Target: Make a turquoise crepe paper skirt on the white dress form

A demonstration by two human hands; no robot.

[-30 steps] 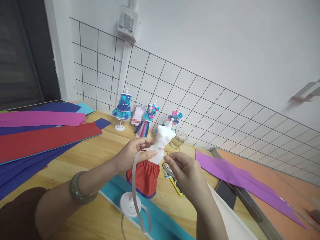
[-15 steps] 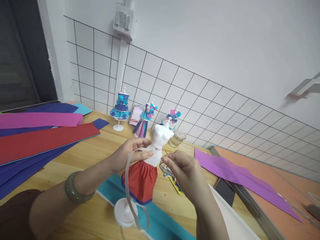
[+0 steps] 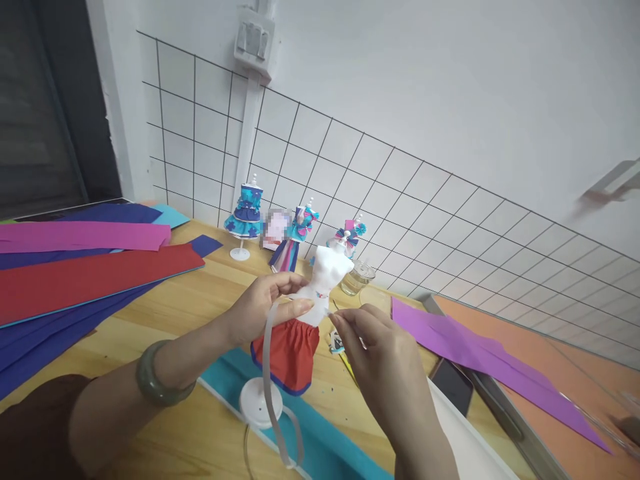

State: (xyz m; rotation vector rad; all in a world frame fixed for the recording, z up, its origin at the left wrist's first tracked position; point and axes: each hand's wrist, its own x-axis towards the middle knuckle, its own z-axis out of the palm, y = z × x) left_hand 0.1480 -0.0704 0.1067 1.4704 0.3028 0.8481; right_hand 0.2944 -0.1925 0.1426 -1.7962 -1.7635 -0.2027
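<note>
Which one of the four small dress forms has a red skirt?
The front one, in the left hand: its skirt is red, while the three behind wear outfits with turquoise.

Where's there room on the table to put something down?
Bare table shows between the red sheet and left hand. A smaller, speckled patch lies between the skirt, teal strip and right hand. It's crowded at the back, with little dresses and a glass, and around the white figure.

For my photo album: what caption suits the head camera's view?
Two hands, the left hand and right hand, at a white mini mannequin in a red skirt.
</note>
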